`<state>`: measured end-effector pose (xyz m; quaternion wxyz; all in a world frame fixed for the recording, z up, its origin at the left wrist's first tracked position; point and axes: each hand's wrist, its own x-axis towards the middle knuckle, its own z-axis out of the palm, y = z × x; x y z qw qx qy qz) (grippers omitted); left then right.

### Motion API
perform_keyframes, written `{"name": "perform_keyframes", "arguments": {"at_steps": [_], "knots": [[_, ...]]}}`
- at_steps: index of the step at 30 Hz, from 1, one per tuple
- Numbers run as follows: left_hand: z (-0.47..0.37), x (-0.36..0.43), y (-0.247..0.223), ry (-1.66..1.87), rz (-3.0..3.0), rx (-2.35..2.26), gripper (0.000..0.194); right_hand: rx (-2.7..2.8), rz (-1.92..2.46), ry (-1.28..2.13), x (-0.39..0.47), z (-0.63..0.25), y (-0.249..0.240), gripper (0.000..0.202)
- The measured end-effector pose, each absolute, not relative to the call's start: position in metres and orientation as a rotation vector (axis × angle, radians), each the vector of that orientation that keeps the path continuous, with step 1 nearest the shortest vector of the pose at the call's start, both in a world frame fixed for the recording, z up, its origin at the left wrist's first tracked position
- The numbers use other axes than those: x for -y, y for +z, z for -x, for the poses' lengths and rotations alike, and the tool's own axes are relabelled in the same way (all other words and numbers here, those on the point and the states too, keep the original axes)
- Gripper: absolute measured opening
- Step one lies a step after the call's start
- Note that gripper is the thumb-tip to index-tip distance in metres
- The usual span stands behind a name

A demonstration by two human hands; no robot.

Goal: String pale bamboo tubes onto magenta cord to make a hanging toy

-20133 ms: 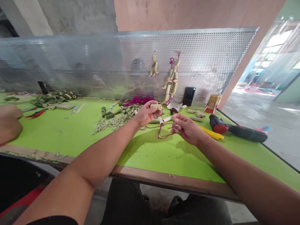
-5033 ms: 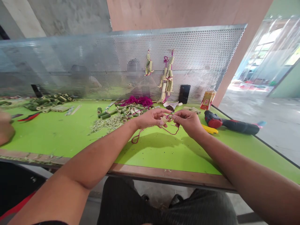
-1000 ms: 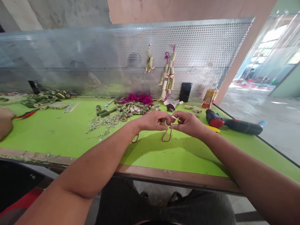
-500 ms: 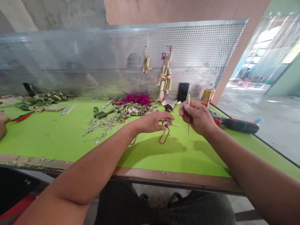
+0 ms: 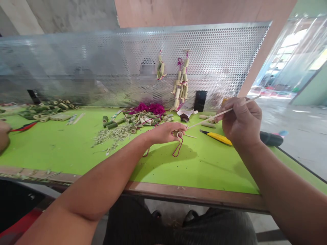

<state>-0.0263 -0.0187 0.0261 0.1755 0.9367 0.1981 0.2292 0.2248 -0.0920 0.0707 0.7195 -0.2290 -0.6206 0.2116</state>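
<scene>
My left hand [image 5: 167,132] is closed around a short bamboo tube [image 5: 179,134], its hollow end turned toward me. A loop of magenta cord [image 5: 176,149] hangs out of that end. Between the fingertips of my right hand [image 5: 241,119] is a thin bamboo stick [image 5: 212,118], tilted, its lower left tip close to my left fingers; whether it touches them I cannot tell. Beneath my right hand lies a yellow utility knife [image 5: 219,137], partly covered. Several bamboo pieces [image 5: 208,125] lie just behind the knife.
Cut bamboo tubes, shavings [image 5: 112,134] and a magenta cord heap [image 5: 153,109] lie behind my left hand. Strung bamboo figures [image 5: 182,81] hang on the perforated metal panel [image 5: 217,51]. A phone [image 5: 200,100] leans there. Another person's hand [image 5: 3,134] is at far left, near a red-black tool [image 5: 24,127].
My right hand has moved right, turning the stick from upright to slanted toward my left hand. The yellow knife and bamboo pieces now show. My left hand has stayed nearly still.
</scene>
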Motion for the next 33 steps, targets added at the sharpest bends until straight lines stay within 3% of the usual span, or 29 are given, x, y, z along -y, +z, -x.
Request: {"name": "perform_keyframes", "arguments": {"at_steps": [18,33], "knots": [[0.024,0.025,0.031,0.597,-2.756,-0.473,0.03,1.562,0.414,0.495,0.085,-0.215,0.047,0.025],[0.024,0.025,0.029,0.585,-2.799,-0.503,0.039,1.64,0.431,0.46,0.083,-0.212,0.042,0.026]]}}
